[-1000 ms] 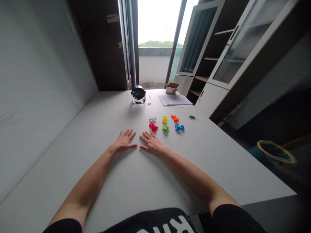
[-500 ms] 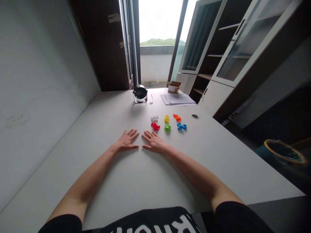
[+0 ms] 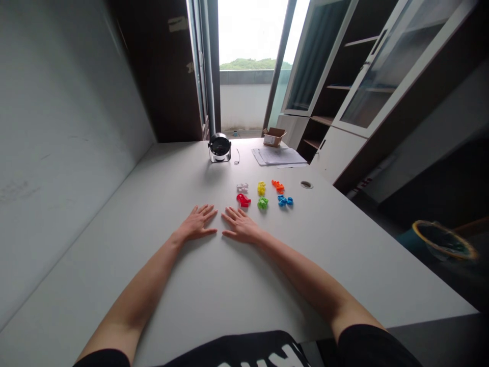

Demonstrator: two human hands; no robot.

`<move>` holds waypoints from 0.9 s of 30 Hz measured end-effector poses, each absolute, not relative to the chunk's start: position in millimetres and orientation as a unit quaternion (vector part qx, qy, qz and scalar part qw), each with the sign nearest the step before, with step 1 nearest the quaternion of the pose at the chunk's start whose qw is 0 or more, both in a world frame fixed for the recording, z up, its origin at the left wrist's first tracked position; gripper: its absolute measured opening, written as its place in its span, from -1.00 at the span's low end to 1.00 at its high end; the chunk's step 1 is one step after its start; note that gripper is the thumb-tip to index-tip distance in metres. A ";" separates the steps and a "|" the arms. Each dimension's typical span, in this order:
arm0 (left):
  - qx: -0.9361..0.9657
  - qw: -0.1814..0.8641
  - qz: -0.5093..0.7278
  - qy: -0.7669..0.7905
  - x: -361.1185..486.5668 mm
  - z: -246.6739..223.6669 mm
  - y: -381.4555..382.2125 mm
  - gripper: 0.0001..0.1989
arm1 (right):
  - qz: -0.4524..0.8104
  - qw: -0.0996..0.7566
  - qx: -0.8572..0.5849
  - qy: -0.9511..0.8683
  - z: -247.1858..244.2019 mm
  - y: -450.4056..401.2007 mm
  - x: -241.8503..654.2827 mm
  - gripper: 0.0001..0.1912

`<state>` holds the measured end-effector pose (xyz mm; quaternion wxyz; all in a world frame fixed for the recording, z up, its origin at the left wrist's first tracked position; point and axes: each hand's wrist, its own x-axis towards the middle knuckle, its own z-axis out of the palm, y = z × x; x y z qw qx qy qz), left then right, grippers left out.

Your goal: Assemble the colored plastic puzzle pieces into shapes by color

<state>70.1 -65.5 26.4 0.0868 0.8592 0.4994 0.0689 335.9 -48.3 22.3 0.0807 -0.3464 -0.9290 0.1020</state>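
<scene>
My left hand [image 3: 195, 223] lies flat on the white table [image 3: 206, 285], palm down with fingers spread. Beside it, a small gap away, my right hand [image 3: 240, 225] rests the same way, and neither holds anything. Just beyond my right fingertips sits a small red piece cluster [image 3: 243, 200]. Around it are similar small plastic clusters: white [image 3: 242, 187], yellow [image 3: 261, 188], orange [image 3: 278, 186], green [image 3: 263, 203] and blue [image 3: 284, 200]. They form two rough rows; their exact kind is too small to make out.
Farther back stand a round black lamp-like device [image 3: 220, 147] on a bracket and an open cardboard box [image 3: 274, 136]. Papers [image 3: 280, 156] lie before the box. A round cable hole [image 3: 306, 184] is at the right. A wall [image 3: 76, 142] borders the table's left side.
Both hands stay flat in the same place on the table. The view has shifted very slightly; the coloured clusters have not moved.
</scene>
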 end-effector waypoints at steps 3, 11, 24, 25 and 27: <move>0.857 0.095 0.088 0.498 68.3 26.0 -67.0 -0.20 | 0.098 0.079 -0.348 -0.929 20.9 -48.1 334.2 -0.14; 0.845 0.107 0.106 0.513 62.7 23.6 -79.9 -0.34 | 0.101 0.095 -0.342 -0.929 23.0 -58.2 345.6 -0.29; 0.850 0.104 0.117 0.503 61.1 26.9 -84.1 -0.35 | 0.117 0.112 -0.348 -0.923 20.8 -59.6 352.2 -0.34; 0.851 0.101 0.119 0.501 60.9 26.1 -83.4 -0.35 | 0.117 0.110 -0.347 -0.924 21.2 -59.1 352.0 -0.34; 0.854 0.093 0.121 0.497 60.9 24.4 -82.0 -0.34 | 0.115 0.104 -0.348 -0.925 22.4 -58.1 351.8 -0.34</move>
